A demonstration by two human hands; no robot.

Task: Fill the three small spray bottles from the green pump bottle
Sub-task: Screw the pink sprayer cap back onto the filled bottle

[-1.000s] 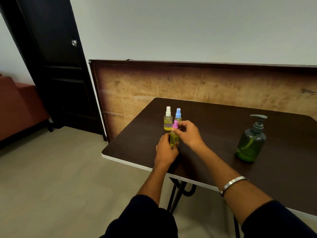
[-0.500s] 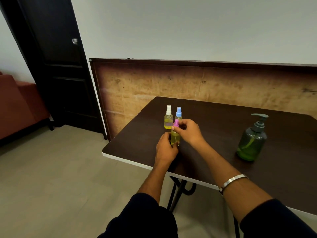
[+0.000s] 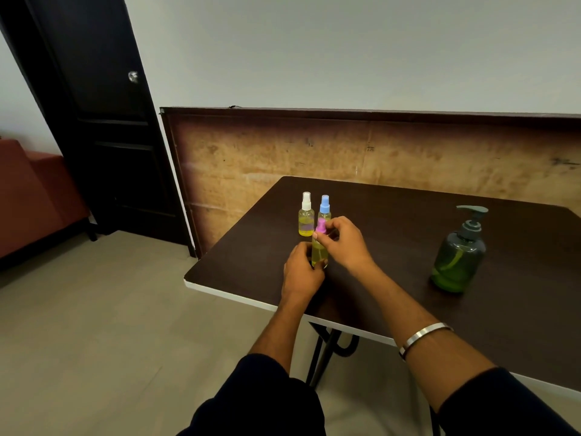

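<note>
A small spray bottle with a pink top (image 3: 319,250) and yellow liquid stands on the dark table (image 3: 393,234). My left hand (image 3: 302,272) grips its lower body. My right hand (image 3: 344,240) pinches the pink top from the right. Just behind stand a white-topped spray bottle (image 3: 306,215) and a blue-topped spray bottle (image 3: 324,207), both with yellow liquid; my right hand hides the blue one's lower part. The green pump bottle (image 3: 458,253) stands apart at the right, partly filled.
The table's white front edge (image 3: 251,302) runs diagonally below my hands, with black legs under it. A brown board (image 3: 345,152) leans against the wall behind the table. A black door (image 3: 100,121) and a red seat (image 3: 28,190) are at the left.
Both hands stay on the pink-topped bottle; my right fingers have shifted slightly around its top. The other bottles have not moved.
</note>
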